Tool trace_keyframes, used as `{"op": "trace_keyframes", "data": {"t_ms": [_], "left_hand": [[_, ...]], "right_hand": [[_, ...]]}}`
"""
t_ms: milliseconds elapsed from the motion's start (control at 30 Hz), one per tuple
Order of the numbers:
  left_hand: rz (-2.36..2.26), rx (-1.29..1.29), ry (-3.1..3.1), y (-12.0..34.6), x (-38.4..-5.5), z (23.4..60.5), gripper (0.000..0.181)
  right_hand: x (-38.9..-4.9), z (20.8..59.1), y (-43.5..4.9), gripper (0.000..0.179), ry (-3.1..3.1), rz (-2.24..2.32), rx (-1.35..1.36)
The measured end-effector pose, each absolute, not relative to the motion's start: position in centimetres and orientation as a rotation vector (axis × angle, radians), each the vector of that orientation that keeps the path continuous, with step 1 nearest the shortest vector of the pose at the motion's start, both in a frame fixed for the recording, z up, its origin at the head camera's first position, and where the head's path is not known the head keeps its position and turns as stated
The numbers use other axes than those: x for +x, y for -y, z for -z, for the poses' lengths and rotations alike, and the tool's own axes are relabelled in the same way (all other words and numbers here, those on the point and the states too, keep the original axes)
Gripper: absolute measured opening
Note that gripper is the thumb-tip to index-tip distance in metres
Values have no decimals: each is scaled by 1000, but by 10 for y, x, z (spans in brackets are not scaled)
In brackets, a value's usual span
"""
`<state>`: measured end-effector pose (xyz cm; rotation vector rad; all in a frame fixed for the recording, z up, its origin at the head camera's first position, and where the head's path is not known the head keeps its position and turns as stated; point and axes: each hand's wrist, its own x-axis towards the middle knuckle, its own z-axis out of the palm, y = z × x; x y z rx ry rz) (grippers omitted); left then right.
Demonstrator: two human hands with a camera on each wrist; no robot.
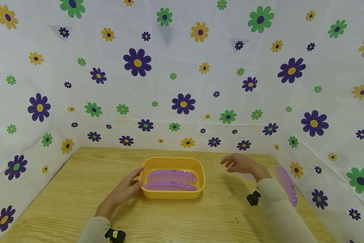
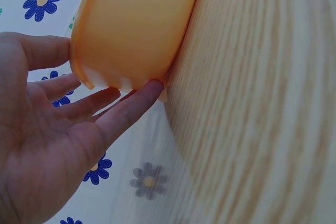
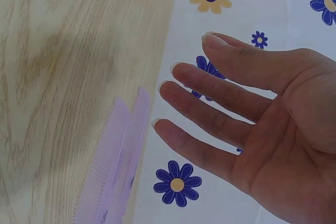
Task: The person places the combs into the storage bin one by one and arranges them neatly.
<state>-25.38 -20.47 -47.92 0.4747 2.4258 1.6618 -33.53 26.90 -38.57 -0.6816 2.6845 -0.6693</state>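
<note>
A yellow plastic basin [image 1: 173,195] stands on the table with two purple combs inside, a rear comb [image 1: 171,172] and a front comb [image 1: 170,184], lying roughly parallel. My left hand [image 1: 125,189] touches the basin's left end; in the left wrist view its fairly straight fingers [image 2: 128,111] spread along the outer wall. Above the table to the right of the basin hovers my right hand [image 1: 241,163], fingers loosely bent and holding nothing. Beneath it a purple comb [image 1: 247,176] is partly hidden. Another purple comb [image 1: 286,185] lies farther right, beyond the right wrist.
The wood-grain table [image 1: 170,222] is enclosed at the back and sides by a white flowered sheet [image 1: 182,84]. Small dark specks [image 1: 236,221] lie on the table near the right forearm. In the right wrist view, two combs [image 3: 107,161] appear side by side near the table edge.
</note>
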Motion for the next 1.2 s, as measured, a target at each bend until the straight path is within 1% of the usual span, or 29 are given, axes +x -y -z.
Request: {"op": "trace_keyframes", "data": {"t_ms": [467, 967, 1100, 1200], "left_hand": [[-1657, 488, -2443, 203, -254, 480, 61], [-1655, 484, -2446, 203, -252, 478, 62], [-1669, 524, -2427, 203, -252, 477, 63], [-1667, 548, -2428, 204, -253, 477, 63]], "right_hand": [[-330, 393, -295, 26, -2693, 703, -796], [-331, 404, -329, 25, -2780, 646, -681], [-332, 407, -337, 25, -2797, 641, -672], [-332, 409, -344, 25, -2811, 627, -714]]}}
